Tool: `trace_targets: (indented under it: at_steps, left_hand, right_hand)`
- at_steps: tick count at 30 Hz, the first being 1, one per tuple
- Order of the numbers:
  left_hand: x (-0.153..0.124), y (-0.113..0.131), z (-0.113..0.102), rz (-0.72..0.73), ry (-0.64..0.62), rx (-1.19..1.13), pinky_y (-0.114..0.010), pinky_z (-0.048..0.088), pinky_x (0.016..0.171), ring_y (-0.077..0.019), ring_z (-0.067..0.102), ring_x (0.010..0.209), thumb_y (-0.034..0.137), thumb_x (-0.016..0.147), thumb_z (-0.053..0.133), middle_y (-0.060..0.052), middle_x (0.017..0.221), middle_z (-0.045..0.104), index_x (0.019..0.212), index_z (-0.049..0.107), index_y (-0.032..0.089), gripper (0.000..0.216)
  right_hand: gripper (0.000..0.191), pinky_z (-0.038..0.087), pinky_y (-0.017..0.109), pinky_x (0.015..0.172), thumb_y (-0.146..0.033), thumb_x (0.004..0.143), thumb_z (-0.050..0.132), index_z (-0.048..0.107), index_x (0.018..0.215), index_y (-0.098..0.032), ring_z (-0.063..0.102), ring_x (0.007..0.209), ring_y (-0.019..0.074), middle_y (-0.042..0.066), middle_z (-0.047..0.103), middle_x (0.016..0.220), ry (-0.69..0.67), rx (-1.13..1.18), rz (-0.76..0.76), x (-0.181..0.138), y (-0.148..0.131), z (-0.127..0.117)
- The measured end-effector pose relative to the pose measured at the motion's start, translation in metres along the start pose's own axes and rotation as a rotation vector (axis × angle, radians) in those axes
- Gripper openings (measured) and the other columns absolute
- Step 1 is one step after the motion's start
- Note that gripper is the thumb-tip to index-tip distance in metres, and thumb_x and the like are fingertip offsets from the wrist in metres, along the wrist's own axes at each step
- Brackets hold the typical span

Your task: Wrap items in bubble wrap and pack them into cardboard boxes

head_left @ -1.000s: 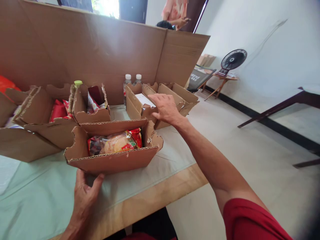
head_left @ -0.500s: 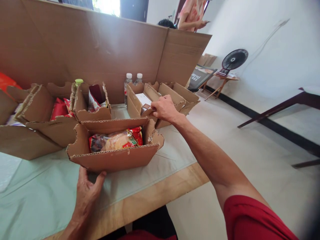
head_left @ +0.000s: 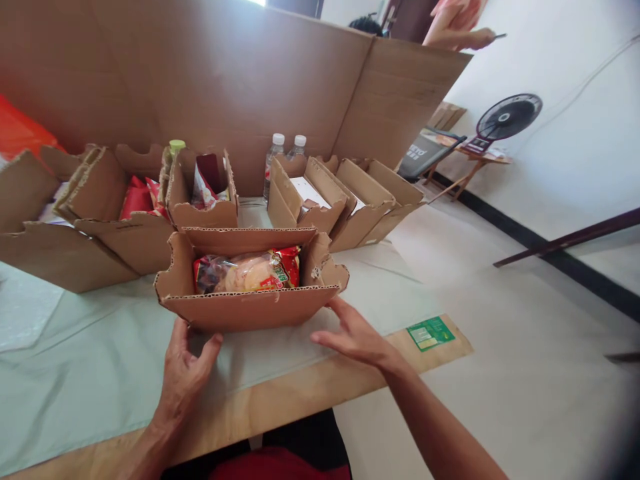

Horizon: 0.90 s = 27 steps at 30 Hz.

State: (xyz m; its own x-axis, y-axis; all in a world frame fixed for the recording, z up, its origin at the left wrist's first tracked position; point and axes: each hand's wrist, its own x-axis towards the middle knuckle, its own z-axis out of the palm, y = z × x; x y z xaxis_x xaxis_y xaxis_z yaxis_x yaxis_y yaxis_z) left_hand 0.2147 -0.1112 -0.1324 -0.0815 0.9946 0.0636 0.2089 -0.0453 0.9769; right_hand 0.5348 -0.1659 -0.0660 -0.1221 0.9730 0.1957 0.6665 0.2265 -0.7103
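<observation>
A cardboard box [head_left: 255, 312] with an open top sits near the front of the table. Inside lies a clear and red food packet [head_left: 250, 270], seemingly of round biscuits or cakes. My left hand [head_left: 187, 373] is at the box's lower left corner, thumb spread away from the fingers; the fingertips are partly hidden by the box. At the lower right corner is my right hand [head_left: 353, 333], its thumb held apart and fingers reaching up beside the box end. Whether the fingertips press on the cardboard I cannot tell.
Behind stand several cardboard boxes [head_left: 123, 237], some holding red packets [head_left: 140, 199] or white items [head_left: 307, 192]. Two clear bottles [head_left: 274, 167] stand by a tall cardboard panel [head_left: 225, 87]. A fan [head_left: 507, 119] and a person [head_left: 453, 30] are farther back.
My right hand has come back from the boxes behind to the right end of the front box. My left hand stays at the left end. The view has shifted rightward and down.
</observation>
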Motion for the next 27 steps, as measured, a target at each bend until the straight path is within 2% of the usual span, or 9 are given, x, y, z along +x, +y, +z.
trace_targets:
  at_steps: [4,8,10,13,16,18,21,24,27]
  left_hand:
    - [0.004,0.012,0.009,0.035,-0.071,-0.047,-0.034,0.051,0.09,-0.0224,0.064,0.102,0.04,0.078,0.072,-0.005,0.115,0.065,0.12,0.058,0.022,0.048]
    - [0.027,0.02,0.019,0.03,-0.161,-0.104,-0.041,0.052,0.1,-0.0254,0.065,0.111,0.041,0.077,0.072,-0.01,0.127,0.064,0.132,0.055,0.021,0.062]
    - [0.031,0.018,0.014,0.009,-0.158,-0.081,-0.047,0.05,0.107,-0.03,0.062,0.123,0.043,0.076,0.074,-0.013,0.135,0.062,0.142,0.05,0.021,0.074]
    - [0.014,0.012,-0.005,0.037,-0.014,0.018,-0.056,0.042,0.118,-0.0337,0.055,0.137,0.043,0.08,0.074,-0.014,0.151,0.055,0.156,0.04,0.026,0.085]
    - [-0.028,0.016,-0.011,0.163,0.052,0.117,-0.058,0.046,0.115,-0.0323,0.062,0.129,0.036,0.088,0.07,-0.012,0.143,0.063,0.147,0.054,0.028,0.062]
    - [-0.059,0.027,0.006,0.354,-0.043,0.145,-0.053,0.051,0.113,-0.0302,0.063,0.128,0.024,0.091,0.064,-0.011,0.138,0.065,0.134,0.063,0.027,0.044]
    - [-0.098,0.047,0.055,0.626,-0.251,0.042,-0.048,0.055,0.109,-0.0296,0.056,0.138,0.009,0.089,0.057,-0.016,0.151,0.053,0.139,0.056,0.027,0.054]
    - [-0.128,0.047,0.099,0.651,-0.38,-0.088,-0.051,0.055,0.109,-0.0317,0.057,0.136,0.009,0.084,0.058,-0.021,0.144,0.054,0.149,0.046,0.022,0.067]
    - [-0.152,0.02,0.114,0.643,-0.446,-0.162,-0.04,0.063,0.093,-0.0259,0.068,0.11,0.014,0.082,0.061,-0.016,0.118,0.065,0.144,0.048,0.017,0.064]
  right_hand:
    - [0.034,0.058,0.04,0.085,-0.038,0.092,0.065,0.065,0.121,-0.021,0.071,0.1,0.0269,0.012,0.076,0.115,0.17,0.04,0.103,0.017,0.002,0.027]
    - [0.031,0.056,0.033,0.07,-0.036,0.091,0.059,0.065,0.115,-0.018,0.071,0.096,0.0252,0.012,0.077,0.11,0.198,0.05,0.191,0.045,0.015,0.022]
    - [0.036,0.057,0.033,0.071,-0.035,0.089,0.06,0.065,0.119,-0.017,0.073,0.098,0.0252,0.013,0.077,0.112,0.212,0.067,0.216,0.042,0.018,0.019]
    - [0.032,0.06,0.038,0.079,-0.037,0.091,0.062,0.07,0.117,-0.019,0.075,0.092,0.024,0.01,0.08,0.102,0.352,0.117,0.267,0.016,0.01,0.021]
    - [0.022,0.061,0.04,0.085,-0.039,0.096,0.063,0.074,0.106,-0.022,0.076,0.085,0.0228,0.007,0.08,0.091,0.522,0.231,0.244,-0.005,-0.012,0.027]
    - [0.02,0.062,0.041,0.088,-0.038,0.097,0.064,0.073,0.109,-0.024,0.076,0.095,0.0235,0.008,0.079,0.102,0.673,0.294,0.141,0.004,-0.033,0.031]
    - [0.019,0.062,0.04,0.086,-0.033,0.098,0.058,0.069,0.11,-0.023,0.072,0.112,0.0259,0.011,0.073,0.125,0.91,0.363,-0.025,0.046,-0.061,0.03]
    - [0.019,0.06,0.032,0.071,-0.028,0.097,0.05,0.064,0.11,-0.022,0.072,0.112,0.0243,0.011,0.067,0.132,1.064,0.459,-0.111,0.088,-0.074,0.012]
    - [0.019,0.049,0.019,0.058,-0.02,0.096,0.046,0.06,0.11,-0.025,0.07,0.112,0.0177,0.004,0.063,0.129,1.162,0.57,-0.211,0.106,-0.063,-0.022]
